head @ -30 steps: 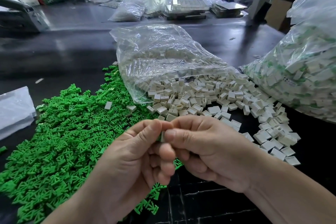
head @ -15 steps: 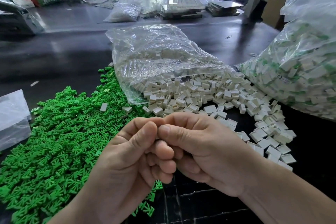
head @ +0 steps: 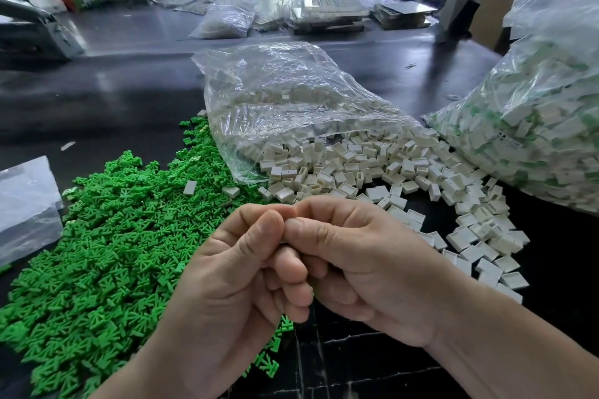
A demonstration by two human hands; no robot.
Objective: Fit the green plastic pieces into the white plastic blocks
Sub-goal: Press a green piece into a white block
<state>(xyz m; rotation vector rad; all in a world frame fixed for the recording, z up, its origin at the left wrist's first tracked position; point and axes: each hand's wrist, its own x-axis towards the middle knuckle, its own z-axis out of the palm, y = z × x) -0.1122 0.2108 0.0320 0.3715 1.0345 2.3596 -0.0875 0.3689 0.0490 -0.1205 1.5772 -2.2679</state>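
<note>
My left hand (head: 240, 275) and my right hand (head: 363, 266) meet in front of me above the table, fingers curled, thumbs and forefingers pinched tip to tip. What they pinch is almost wholly hidden; only a pale sliver shows between the thumbs. To the left spreads a big heap of loose green plastic pieces (head: 107, 236). Just beyond my hands, white plastic blocks (head: 372, 168) spill from the mouth of a clear bag (head: 285, 107). Two stray white blocks lie on the green heap.
At the right edge stands a large clear bag (head: 534, 126) full of white blocks with green showing in them. A flat plastic bag (head: 26, 204) lies at the left. The dark table (head: 129, 91) runs back to more bags, trays and a grey post.
My hands have pressed closer together and the pale piece seen between the thumbs a second ago is now nearly covered. The view has dipped slightly; the heaps have not moved.
</note>
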